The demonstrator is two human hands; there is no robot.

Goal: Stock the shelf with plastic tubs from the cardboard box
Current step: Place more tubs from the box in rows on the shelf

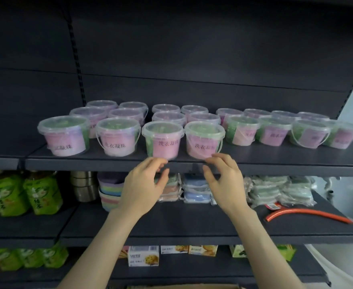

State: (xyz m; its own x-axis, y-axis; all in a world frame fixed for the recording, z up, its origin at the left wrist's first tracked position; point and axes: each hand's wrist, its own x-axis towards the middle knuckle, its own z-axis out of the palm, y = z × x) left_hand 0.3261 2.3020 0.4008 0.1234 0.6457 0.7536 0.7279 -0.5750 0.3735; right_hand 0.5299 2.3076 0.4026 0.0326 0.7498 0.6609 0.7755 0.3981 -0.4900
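Three dark shelves show, one above another, and the top shelf (275, 158) carries the plastic tubs (118, 136) — twenty by count: a left block of six, a middle block of six, and eight at the right in two rows of four. Each is clear, lidded and upright, with pink and green contents; the front pink labels read 洗衣凝珠 where they face outward, and the rest are turned or blurred. On the middle shelf at left stand two green bottles (42, 192), their writing too smeared to read. Both hands are raised just below the top shelf's front edge, holding nothing: the left hand (144, 184) with fingers loosely curled under the third front tub (163, 140), the right hand (223, 182) likewise beneath the fourth front tub (204, 140) — whether fingertips touch the tubs cannot be told. Only a sliver of the cardboard box (182, 286) shows at the bottom edge.
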